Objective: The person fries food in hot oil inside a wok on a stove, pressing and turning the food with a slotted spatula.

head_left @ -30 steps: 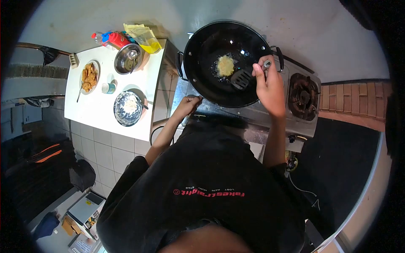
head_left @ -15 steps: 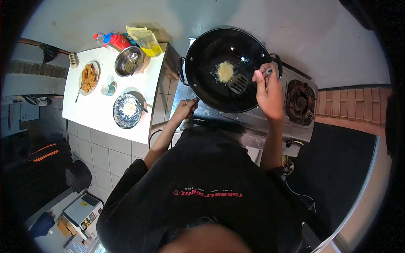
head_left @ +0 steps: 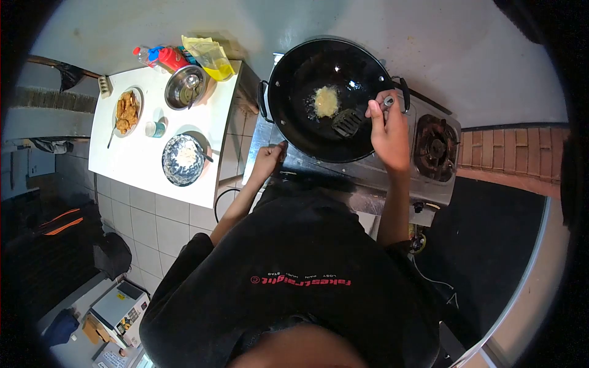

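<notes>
A large black wok sits on the gas stove, with a pale, bubbling piece of batter frying in its middle. My right hand is closed around the handle of a slotted spatula, thumb along the top. The spatula's head is inside the wok, just to the lower right of the batter. At the stove's front left edge, below the wok's rim, my left hand has its fingers curled in. Whatever those fingers may hold is hidden.
Right of the wok is a bare burner. A white table on the left carries a plate of fried food, a metal bowl, a floury bowl, a small tub, a yellow pouch and bottles.
The spatula's head has turned slightly and looks darker, staying beside the batter. Both hands keep nearly the same places. The whole view has shifted a little.
</notes>
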{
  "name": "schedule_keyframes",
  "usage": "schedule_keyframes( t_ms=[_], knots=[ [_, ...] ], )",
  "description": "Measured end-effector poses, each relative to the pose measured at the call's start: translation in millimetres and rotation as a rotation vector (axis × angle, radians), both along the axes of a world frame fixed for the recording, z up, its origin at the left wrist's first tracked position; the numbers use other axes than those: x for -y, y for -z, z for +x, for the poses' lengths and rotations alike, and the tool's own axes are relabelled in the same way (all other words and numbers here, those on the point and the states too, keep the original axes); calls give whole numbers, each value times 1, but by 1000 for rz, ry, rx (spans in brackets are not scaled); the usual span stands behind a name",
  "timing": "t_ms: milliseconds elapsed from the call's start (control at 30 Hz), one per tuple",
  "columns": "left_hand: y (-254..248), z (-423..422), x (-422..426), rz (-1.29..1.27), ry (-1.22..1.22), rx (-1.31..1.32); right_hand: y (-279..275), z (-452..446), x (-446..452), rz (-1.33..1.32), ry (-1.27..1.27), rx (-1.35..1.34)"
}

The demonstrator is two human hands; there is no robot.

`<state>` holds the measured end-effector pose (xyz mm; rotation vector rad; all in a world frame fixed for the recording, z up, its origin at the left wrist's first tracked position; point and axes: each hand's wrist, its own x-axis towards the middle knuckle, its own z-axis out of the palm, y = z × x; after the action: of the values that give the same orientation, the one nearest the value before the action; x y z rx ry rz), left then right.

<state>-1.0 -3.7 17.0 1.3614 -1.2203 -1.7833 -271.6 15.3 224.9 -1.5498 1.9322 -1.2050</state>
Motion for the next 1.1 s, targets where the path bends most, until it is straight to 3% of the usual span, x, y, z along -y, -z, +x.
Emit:
schedule_keyframes(
  t_ms=[333,867,1100],
  knots=[
    [9,-5,0,-15,-41,-13,2,1,-4,22,-20,-14],
    [8,-3,-4,18,-45,64,23,11,-24,-26,-5,212],
    [10,-5,-6,-9,-79,129,26,7,-34,74,29,356]
  ],
)
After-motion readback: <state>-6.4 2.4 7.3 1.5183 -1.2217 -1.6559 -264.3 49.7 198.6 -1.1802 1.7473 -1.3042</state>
